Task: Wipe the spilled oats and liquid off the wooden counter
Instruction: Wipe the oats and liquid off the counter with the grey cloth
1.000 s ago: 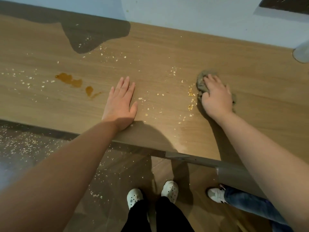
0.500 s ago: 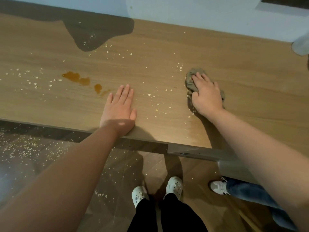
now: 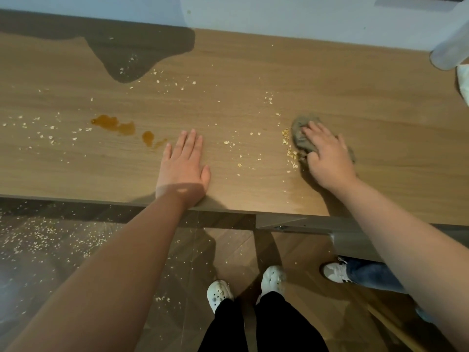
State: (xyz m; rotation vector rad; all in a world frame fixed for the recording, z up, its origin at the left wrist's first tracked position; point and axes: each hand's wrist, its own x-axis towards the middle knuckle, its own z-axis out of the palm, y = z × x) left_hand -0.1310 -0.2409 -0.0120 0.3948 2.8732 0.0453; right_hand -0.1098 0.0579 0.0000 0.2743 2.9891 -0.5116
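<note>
At the right of the desk (image 3: 253,72), right hand (image 3: 327,158) pressed down, fingers laid over a bunched grey cloth (image 3: 298,134), with a ridge of oats (image 3: 290,154) touching its left edge. Towards the middle, left hand (image 3: 182,163) spread flat on bare wood, holding nothing. Further left, amber liquid (image 3: 114,124) amid more scattered oats, not yet wiped. Soft, limp cloth: best kept wadded under the palm. Light, dry oats, likely to scatter; liquid probably sticky, prone to smear.

Right hand (image 3: 330,161) hides much cloth (image 3: 298,137); cropped object (image 3: 448,52), maybe a bottle.
</note>
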